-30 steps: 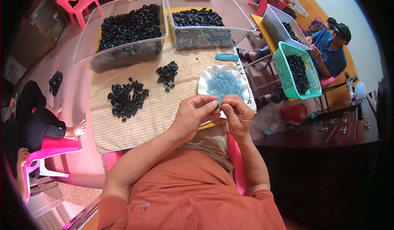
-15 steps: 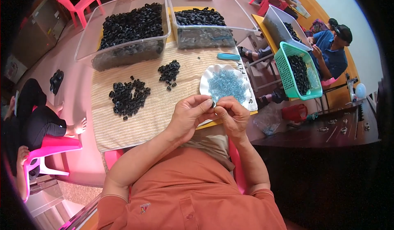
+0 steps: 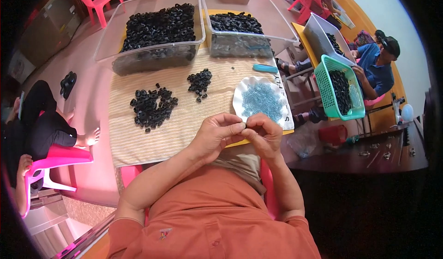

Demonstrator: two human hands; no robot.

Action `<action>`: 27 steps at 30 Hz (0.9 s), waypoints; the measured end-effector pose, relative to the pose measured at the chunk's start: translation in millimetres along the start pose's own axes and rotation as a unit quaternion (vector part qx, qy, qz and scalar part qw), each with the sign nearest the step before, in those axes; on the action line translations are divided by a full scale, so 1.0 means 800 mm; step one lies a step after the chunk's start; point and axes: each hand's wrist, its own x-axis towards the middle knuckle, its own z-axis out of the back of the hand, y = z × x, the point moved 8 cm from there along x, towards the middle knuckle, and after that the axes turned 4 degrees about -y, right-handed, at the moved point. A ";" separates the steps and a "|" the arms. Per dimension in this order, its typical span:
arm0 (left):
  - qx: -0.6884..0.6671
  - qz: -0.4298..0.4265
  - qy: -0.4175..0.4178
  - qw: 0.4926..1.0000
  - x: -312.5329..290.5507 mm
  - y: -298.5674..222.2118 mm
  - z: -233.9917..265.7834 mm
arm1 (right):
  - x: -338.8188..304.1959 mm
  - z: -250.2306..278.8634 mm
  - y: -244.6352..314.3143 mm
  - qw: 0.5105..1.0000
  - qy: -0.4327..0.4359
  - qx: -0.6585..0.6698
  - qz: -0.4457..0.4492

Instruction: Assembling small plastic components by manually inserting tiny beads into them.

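My left hand (image 3: 214, 135) and my right hand (image 3: 266, 135) meet fingertip to fingertip at the near edge of the table. Both are closed in a pinch around a small black part, mostly hidden by the fingers. Just beyond them lies a white scalloped plate (image 3: 238, 95) bearing many tiny clear-blue pieces (image 3: 263, 103). To the left on the striped cloth (image 3: 184, 125) are a larger pile of small black parts (image 3: 152, 109) and a smaller pile of black parts (image 3: 199, 81).
Two clear plastic bins (image 3: 104, 46) (image 3: 281, 35) of black parts stand at the far side. A blue-handled tool (image 3: 265, 68) lies near the plate. At right are a green basket (image 3: 330, 93), a white bin (image 3: 316, 35) and a seated person (image 3: 374, 67). Another person (image 3: 41, 116) sits at left.
The whole view has shifted slightly, so the table sits further right and lower. My fingertips have drawn closer together, covering more of the small black part.
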 end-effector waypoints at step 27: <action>0.088 -0.050 -0.025 0.995 -0.050 -0.039 0.074 | 0.092 -0.129 -0.029 0.899 0.202 -0.386 0.048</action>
